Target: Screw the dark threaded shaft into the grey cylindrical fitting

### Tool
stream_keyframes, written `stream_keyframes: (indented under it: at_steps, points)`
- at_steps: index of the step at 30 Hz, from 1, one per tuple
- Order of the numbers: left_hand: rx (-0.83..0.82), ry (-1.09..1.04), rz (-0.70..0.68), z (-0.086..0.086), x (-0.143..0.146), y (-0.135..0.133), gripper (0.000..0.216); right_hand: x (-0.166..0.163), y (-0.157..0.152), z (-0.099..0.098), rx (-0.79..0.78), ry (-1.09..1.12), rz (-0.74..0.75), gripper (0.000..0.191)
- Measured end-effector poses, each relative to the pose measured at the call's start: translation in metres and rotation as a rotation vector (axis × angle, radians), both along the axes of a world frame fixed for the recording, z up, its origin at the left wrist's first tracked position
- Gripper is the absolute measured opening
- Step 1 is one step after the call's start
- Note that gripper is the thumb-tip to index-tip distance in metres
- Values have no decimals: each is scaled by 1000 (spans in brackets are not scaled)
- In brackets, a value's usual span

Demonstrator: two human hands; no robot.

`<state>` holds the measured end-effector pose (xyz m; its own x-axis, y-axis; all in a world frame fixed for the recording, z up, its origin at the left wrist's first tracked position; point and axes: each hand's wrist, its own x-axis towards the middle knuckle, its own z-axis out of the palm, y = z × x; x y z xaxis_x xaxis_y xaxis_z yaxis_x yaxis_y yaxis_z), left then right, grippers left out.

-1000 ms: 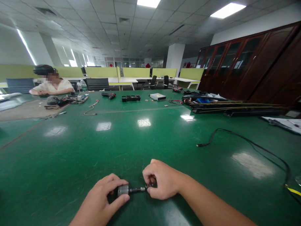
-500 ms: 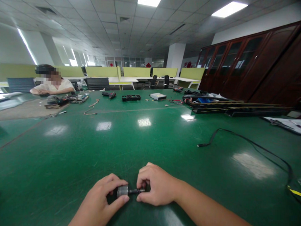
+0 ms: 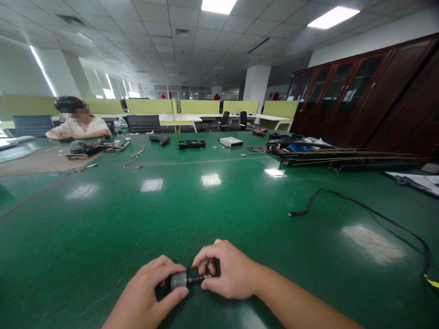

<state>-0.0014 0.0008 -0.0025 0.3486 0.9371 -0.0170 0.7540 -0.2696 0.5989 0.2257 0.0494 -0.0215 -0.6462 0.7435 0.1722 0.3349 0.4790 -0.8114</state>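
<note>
A small grey metal cylinder [image 3: 178, 280] with a thin dark shaft [image 3: 197, 279] sticking out to its right lies low over the green table [image 3: 189, 206], near its front edge. My left hand [image 3: 148, 294] is closed round the cylinder, thumb below and fingers above. My right hand [image 3: 225, 270] is closed in a pinch on the far end of the shaft, its fingers curled over it. What sits under the right fingertips is hidden.
A black cable [image 3: 365, 213] runs across the table to my right, ending at a yellow strip [image 3: 434, 283]. Long black rails [image 3: 349, 162] lie at the back right. A person [image 3: 77, 123] sits at the far left behind tools and parts [image 3: 97, 147]. Dark wooden cabinets [image 3: 369, 88] line the right wall.
My right hand has slid left along the shaft, closer to the cylinder and my left hand. The left hand has stayed in place on the cylinder.
</note>
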Motion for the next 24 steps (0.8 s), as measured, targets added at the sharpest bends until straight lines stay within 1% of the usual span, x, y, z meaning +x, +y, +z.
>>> stream_keyframes:
  at_steps: [4,9,13,15,17,21,24]
  points:
    - [-7,8,-5,3,1,-1,24,-1,1,1,58,-24,-16,21]
    - [-3,1,-10,3,0,-1,25,0,0,4,105,-63,9,28]
    - [15,7,7,0,-1,-2,29,-1,-3,4,120,-90,0,20]
    - [32,6,28,-1,-2,-2,33,-1,-4,5,127,-90,11,18]
    - [34,7,34,0,-1,-2,33,-1,-4,5,140,-97,30,16]
    - [15,14,8,3,2,-1,19,-1,-3,5,201,-120,53,23]
    - [10,17,-1,5,4,-1,18,-2,-3,4,178,-103,26,31]
